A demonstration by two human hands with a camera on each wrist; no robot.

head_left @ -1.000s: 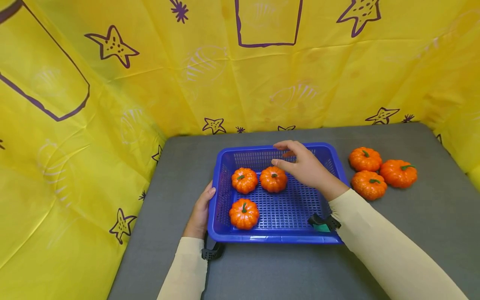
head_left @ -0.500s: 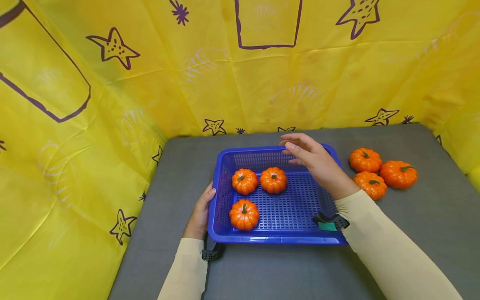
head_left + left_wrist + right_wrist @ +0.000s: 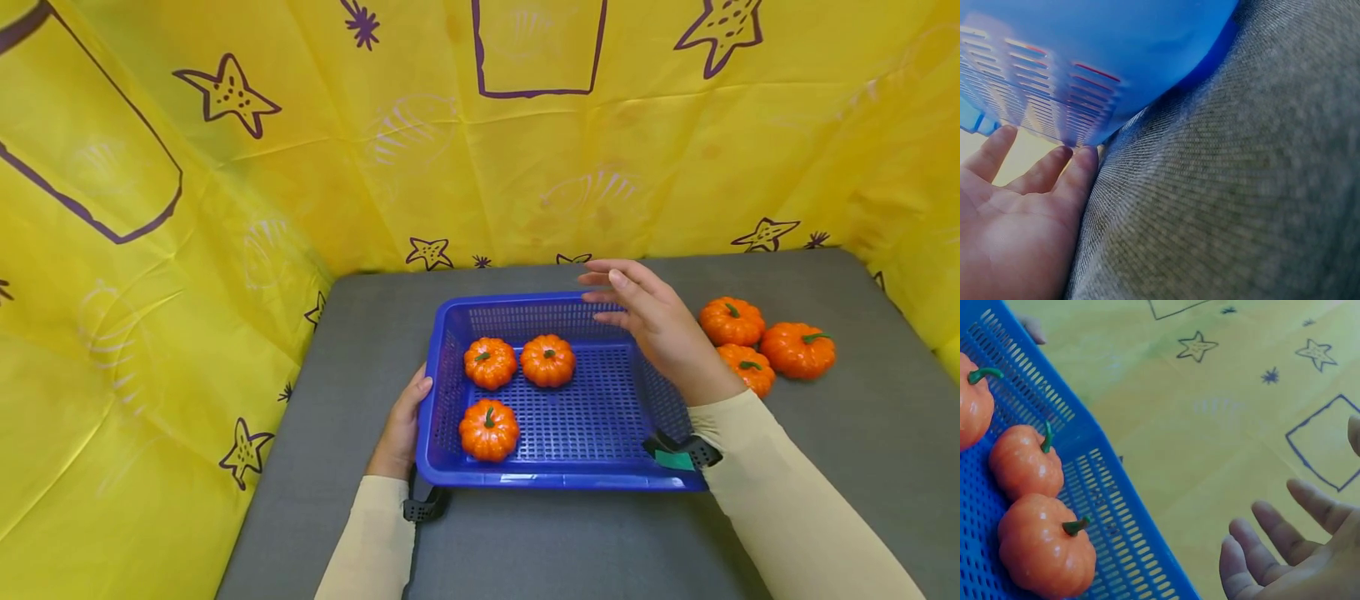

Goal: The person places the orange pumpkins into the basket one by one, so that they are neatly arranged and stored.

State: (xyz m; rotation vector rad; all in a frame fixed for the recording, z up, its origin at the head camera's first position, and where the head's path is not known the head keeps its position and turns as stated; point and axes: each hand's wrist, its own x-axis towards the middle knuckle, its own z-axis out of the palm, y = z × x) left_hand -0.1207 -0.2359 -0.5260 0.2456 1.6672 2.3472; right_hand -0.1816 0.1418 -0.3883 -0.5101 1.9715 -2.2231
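A blue plastic basket [image 3: 555, 480] with slotted walls stands on the table. My left hand [image 3: 397, 429] holds its left side, thumb at the rim; in the left wrist view the fingertips [image 3: 1084, 159] touch the outer wall. Inside lie three small orange pumpkins with green stems: a back-left one [image 3: 489, 362], one beside it [image 3: 548, 360] and a front-left one [image 3: 489, 430]. Over the basket's right back part hovers my right hand [image 3: 656, 325], fingers spread and holding nothing. In the right wrist view, that hand [image 3: 1297, 556] appears apart from the rim.
Three more pumpkins sit grouped right of the basket: a back one [image 3: 731, 321], a right one [image 3: 797, 350] and a front one [image 3: 752, 371] partly behind my right hand and wrist. A yellow patterned cloth [image 3: 510, 183] walls the grey table [image 3: 600, 542] at the back and sides.
My right hand has moved right and slightly up, away from the pumpkin beside the back-left one, its fingers straightening. The left hand, basket and pumpkins have stayed in place.
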